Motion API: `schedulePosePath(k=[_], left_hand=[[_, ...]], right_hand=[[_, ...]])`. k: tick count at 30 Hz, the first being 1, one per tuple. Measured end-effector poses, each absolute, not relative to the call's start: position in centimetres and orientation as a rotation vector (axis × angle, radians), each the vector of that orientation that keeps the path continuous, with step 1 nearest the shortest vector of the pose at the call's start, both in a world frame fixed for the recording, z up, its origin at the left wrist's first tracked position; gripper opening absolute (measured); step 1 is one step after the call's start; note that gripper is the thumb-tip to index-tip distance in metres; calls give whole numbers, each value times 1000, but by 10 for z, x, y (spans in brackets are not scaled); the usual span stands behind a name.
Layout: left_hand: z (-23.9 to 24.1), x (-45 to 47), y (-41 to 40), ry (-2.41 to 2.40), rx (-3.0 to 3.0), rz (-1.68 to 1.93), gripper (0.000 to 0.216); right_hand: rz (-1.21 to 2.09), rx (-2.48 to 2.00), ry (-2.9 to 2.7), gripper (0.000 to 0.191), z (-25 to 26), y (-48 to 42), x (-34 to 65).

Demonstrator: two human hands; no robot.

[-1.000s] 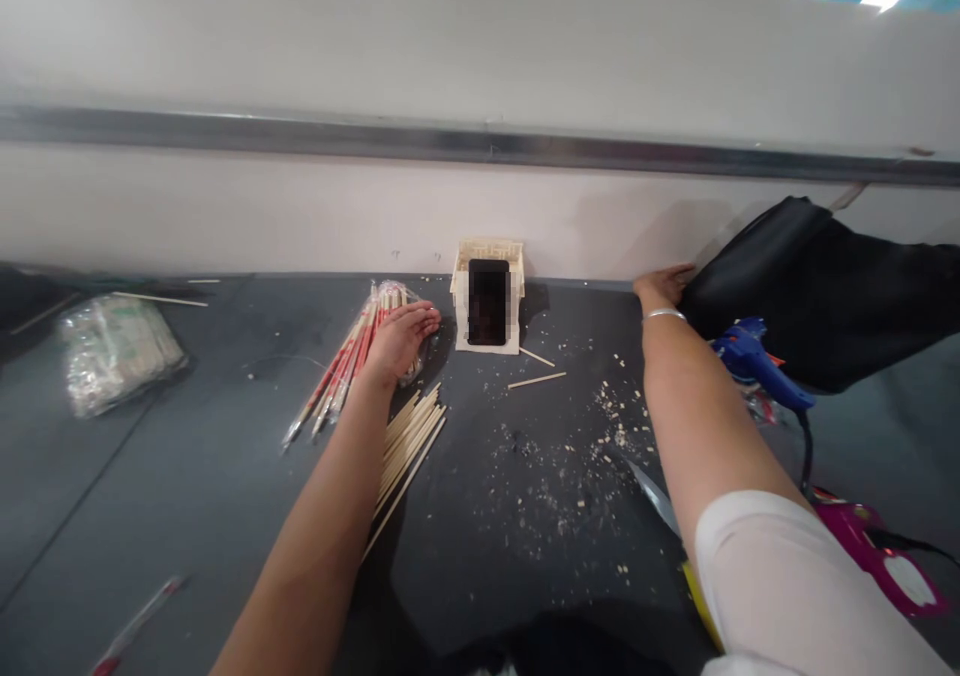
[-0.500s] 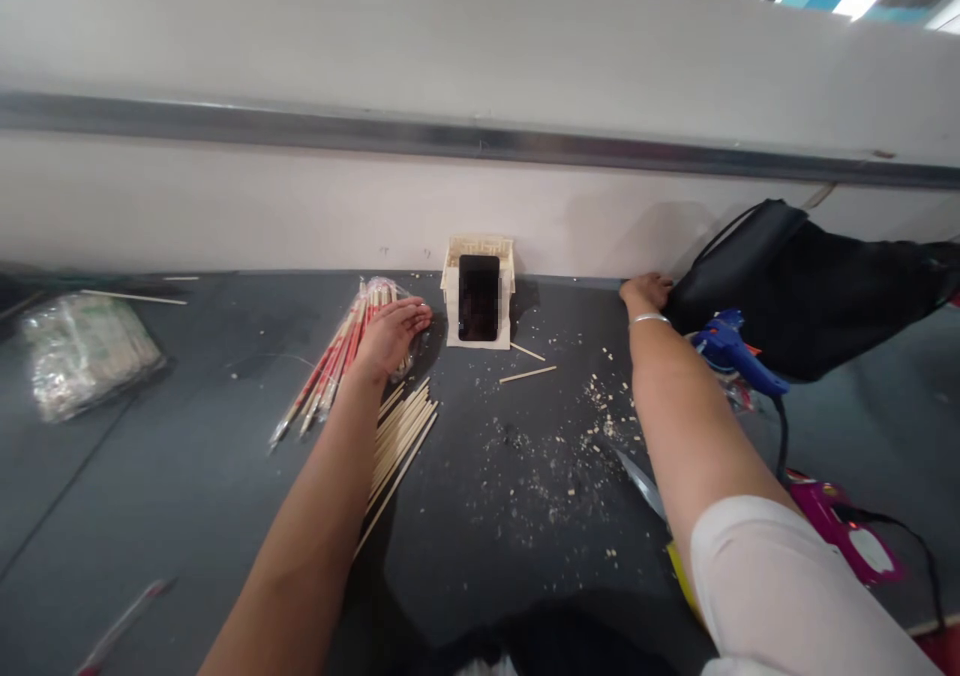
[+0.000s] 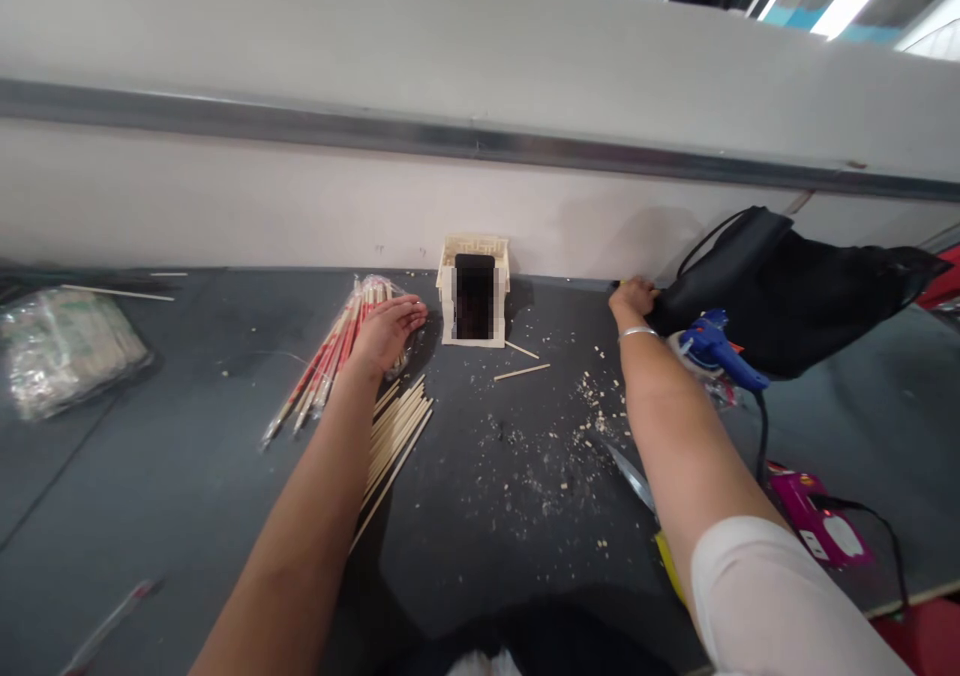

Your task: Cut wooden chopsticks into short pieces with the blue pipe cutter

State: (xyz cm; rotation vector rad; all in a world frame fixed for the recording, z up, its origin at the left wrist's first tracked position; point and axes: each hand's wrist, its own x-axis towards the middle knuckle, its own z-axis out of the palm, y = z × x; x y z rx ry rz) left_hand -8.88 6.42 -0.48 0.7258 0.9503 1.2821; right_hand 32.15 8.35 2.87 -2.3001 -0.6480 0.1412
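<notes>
Dark grey worktop [image 3: 187, 476] against a white partition wall [image 3: 225, 206], littered with wood chips and crumbs [image 3: 555, 456] in the middle.

Left hand [image 3: 386, 331]: palm down, fingers [image 3: 409, 308] loose and spread, resting flat on the far end of the wrapped chopstick bundle [image 3: 330, 361], red-and-white sleeves in clear plastic. Not gripping anything, just pressing on it. Bare wooden sticks [image 3: 394, 441] lie in a loose stack just on the wrist side of that hand, under the forearm.

Right hand [image 3: 634, 296]: reached out to the base of the wall, fingers curled against the edge of the black bag [image 3: 780, 286]. Can't tell whether they grasp the bag or something small behind it; fingertips are hidden. Blue glue gun [image 3: 720, 346] sits just beside that wrist, on its outer side. Scissors [image 3: 645, 501] lie partly under the forearm.

Progress, my read: small stick-built stand [image 3: 476, 291] is already assembled and standing upright against the wall, between the two hands, with a phone [image 3: 475, 296] leaning in it. Two loose sticks [image 3: 521, 361] lie just past the left fingertips, towards the stand. Chips on the surface suggest cutting is well under way. Plenty of raw stock unused: the wrapped bundle, the bare stack, and another plastic packet [image 3: 67, 346] well apart to the far left. No stick in either hand, glue gun not picked up.
</notes>
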Motion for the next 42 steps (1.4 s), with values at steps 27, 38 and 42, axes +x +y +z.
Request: schedulePosePath(k=[27, 38, 42], left_hand=[[12, -78, 61, 1036, 722, 1263, 11], [59, -69, 55, 1147, 847, 1238, 11], [77, -55, 23, 1071, 962, 1321, 10]], right_hand=[[209, -2397, -1993, 35, 47, -44, 232], [483, -2485, -1510, 31, 64, -58, 227], [586, -2470, -1429, 27, 62, -59, 224]])
